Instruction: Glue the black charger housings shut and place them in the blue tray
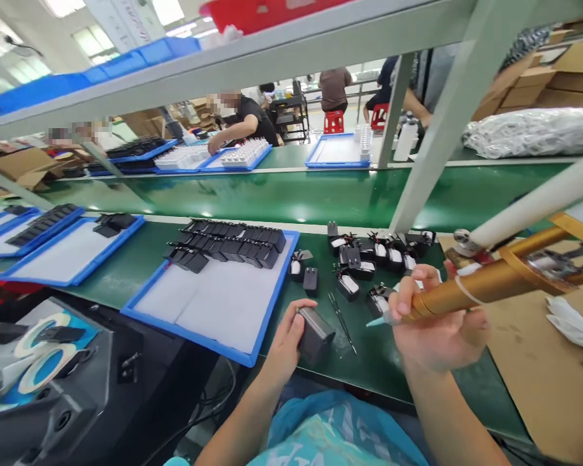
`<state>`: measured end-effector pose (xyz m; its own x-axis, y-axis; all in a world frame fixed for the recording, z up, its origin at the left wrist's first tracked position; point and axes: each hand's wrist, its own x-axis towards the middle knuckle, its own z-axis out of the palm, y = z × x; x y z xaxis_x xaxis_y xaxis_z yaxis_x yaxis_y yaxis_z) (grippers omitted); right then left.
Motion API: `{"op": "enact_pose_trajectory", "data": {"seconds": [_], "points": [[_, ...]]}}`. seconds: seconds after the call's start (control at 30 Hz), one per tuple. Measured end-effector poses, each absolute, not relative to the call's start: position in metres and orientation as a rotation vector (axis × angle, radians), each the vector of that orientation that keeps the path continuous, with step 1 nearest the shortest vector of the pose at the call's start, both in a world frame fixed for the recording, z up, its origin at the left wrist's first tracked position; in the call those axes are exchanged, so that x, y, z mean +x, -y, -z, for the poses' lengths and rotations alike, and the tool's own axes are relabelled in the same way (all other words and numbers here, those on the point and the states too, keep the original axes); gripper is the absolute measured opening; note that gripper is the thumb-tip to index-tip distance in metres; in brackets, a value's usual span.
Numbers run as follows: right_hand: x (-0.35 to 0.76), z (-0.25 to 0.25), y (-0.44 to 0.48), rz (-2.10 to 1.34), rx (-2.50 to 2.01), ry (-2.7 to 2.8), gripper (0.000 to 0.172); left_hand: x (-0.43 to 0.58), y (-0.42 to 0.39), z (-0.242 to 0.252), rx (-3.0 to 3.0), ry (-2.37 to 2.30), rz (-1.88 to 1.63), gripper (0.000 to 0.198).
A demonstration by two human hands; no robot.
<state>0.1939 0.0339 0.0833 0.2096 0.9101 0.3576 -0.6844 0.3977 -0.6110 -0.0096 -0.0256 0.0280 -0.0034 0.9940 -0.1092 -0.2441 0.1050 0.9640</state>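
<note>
My left hand (285, 340) grips a black adapter case (315, 333) above the front edge of the green bench. My right hand (437, 340) is wrapped round the gold barrel of a glue gun (490, 285). Its teal nozzle (379, 320) points left towards the case, with a gap between them. Tweezers (342, 323) lie on the bench between my hands. Beyond them sits a loose group of black adapter cases (364, 251), several with white parts and wires showing. A blue-rimmed tray (258, 327) on the left carries rows of black cases (228, 241).
A white post (437, 123) and a shelf beam (272, 61) cross the view ahead. Behind the bench runs a green conveyor (272, 194). Cardboard (525, 349) covers the right side. More blue trays (72, 252) stand at left. Across the line, a person (252, 120) reaches over trays.
</note>
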Motion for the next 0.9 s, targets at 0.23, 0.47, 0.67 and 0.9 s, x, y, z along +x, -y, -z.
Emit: {"op": "enact_pose_trajectory", "data": {"seconds": [0.23,0.47,0.67,0.9], "points": [[0.196,-0.089,-0.031,-1.184,-0.439,0.707,0.039,-0.078,0.024,-0.042,1.434,-1.928,-1.373,0.054],[0.196,-0.086,-0.03,-1.208,-0.484,0.615,0.044,-0.163,-0.008,-0.033,1.969,-2.509,-0.725,0.041],[0.197,-0.086,-0.035,-1.175,-0.476,0.632,0.043,-0.244,-0.055,-0.033,2.098,-2.759,-0.276,0.042],[0.194,-0.086,-0.038,-1.109,-0.435,0.715,0.039,-0.275,-0.075,-0.035,2.044,-2.904,-0.333,0.051]]}}
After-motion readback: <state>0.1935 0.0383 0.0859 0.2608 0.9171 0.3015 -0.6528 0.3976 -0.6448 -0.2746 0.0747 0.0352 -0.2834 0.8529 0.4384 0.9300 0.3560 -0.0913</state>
